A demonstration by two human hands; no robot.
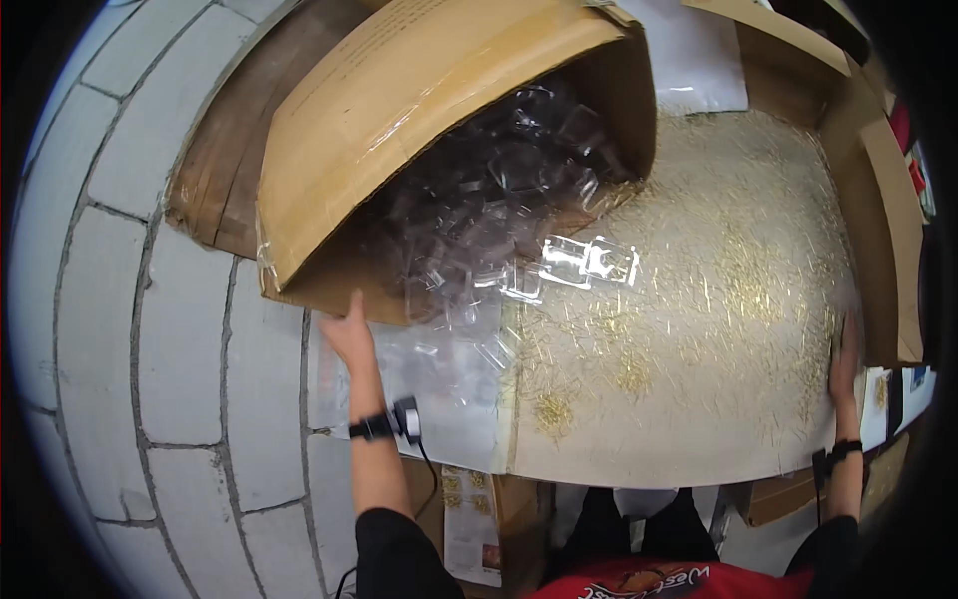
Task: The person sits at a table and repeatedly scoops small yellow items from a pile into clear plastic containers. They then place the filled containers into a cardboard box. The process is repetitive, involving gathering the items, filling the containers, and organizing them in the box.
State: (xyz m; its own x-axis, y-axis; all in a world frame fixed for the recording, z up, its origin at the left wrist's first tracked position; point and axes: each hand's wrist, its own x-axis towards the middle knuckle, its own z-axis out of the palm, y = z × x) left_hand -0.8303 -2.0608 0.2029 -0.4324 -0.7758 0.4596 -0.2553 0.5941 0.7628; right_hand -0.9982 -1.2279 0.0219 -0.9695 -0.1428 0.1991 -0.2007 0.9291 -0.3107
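Note:
A big brown cardboard box [399,110] lies tipped on its side at the upper left, its mouth facing me. Clear plastic cases [499,200] fill it and spill out over its lower edge. My left hand [349,334] grips the near left corner of that edge, thumb up along the cardboard. On the right, my right hand [845,369] is at the edge of the pale work surface, beside a cardboard wall; its fingers are smeared and partly hidden. Many thin gold-coloured pins [738,280] are scattered over the surface between my hands.
A wooden board [235,170] lies behind the box. Cardboard walls [878,220] border the right side. White sheeting [429,369] covers the near left part of the work surface. Below its front edge are a brown box [521,519] and a card with small gold pieces [469,519].

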